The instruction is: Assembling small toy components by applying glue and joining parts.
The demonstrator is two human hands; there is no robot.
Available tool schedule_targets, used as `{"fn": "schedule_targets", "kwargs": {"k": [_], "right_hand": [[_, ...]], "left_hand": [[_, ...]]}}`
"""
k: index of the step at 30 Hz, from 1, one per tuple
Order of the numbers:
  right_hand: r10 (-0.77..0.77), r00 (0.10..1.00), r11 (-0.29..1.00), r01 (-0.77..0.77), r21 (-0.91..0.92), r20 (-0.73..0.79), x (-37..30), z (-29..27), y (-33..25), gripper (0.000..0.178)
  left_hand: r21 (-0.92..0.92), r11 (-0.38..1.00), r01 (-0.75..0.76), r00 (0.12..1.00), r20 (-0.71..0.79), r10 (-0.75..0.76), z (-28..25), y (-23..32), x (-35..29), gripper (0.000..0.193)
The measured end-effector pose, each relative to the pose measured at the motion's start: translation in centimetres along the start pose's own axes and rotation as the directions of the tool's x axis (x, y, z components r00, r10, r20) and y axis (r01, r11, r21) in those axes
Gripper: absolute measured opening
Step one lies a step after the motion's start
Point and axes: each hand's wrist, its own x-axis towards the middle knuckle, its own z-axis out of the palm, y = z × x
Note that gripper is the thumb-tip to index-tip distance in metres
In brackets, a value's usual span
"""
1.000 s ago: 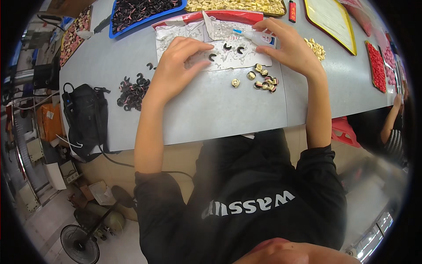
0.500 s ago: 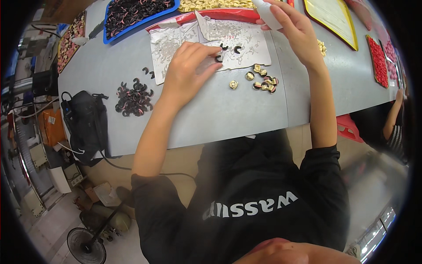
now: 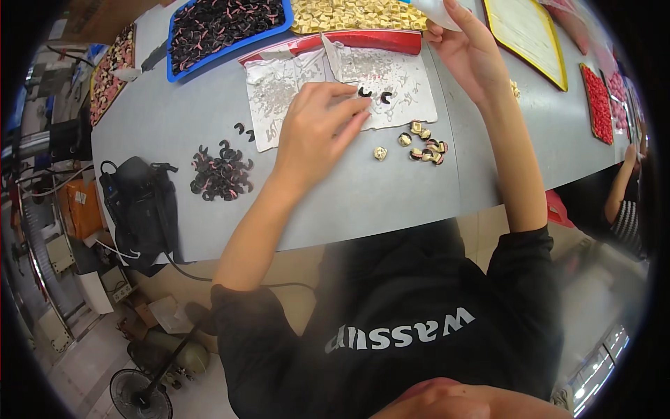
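My left hand [image 3: 322,126] rests over a white paper sheet [image 3: 269,133] marked with dried glue-like smears. Its thumb and index finger are drawn together in a pinch; whatever lies between the tips is hidden. Just past them on the sheet are a black crescent piece [image 3: 364,91] and a second crescent [image 3: 386,97]. Raised at the upper right, my right hand [image 3: 469,59] grips a white squeeze bottle [image 3: 440,12], partly cut off by the top edge. Several cream cubes with black and pink crescents around them [image 3: 431,150] lie right of the sheet.
A pile of black-and-pink crescents [image 3: 222,173] lies left. Behind stand a blue tray of crescents [image 3: 227,35], a tray of cream cubes [image 3: 349,15] and a yellow-rimmed tray [image 3: 560,49]. A black bag [image 3: 139,206] sits at the left edge; another person's arm [image 3: 621,185] shows at right.
The whole view has shifted, so the table sits lower. A black crescent seen at my left fingertips is now hidden. My right hand still holds the bottle, now nearer the top edge.
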Motion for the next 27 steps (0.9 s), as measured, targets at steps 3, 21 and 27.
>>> {"fn": "schedule_targets", "kwargs": {"k": [3, 21, 27], "right_hand": [[-0.379, 0.747, 0.813, -0.013, 0.582, 0.547, 3.6, -3.7, 3.7, 0.02], [-0.302, 0.859, 0.856, 0.053, 0.514, 0.414, 1.8, -3.6, 2.8, 0.023], [-0.011, 0.999, 1.0, 0.011, -0.012, 0.037, -0.7, -0.8, 0.4, 0.036]], "left_hand": [[0.069, 0.996, -0.065, 0.997, 0.033, 0.062, 0.1, 0.5, 1.0, 0.02], [0.068, 0.991, -0.113, 0.994, 0.008, 0.113, 0.3, -0.2, 1.1, 0.03], [0.026, 1.0, -0.016, 1.0, -0.009, 0.016, -0.6, -0.1, 0.5, 0.034]]}}
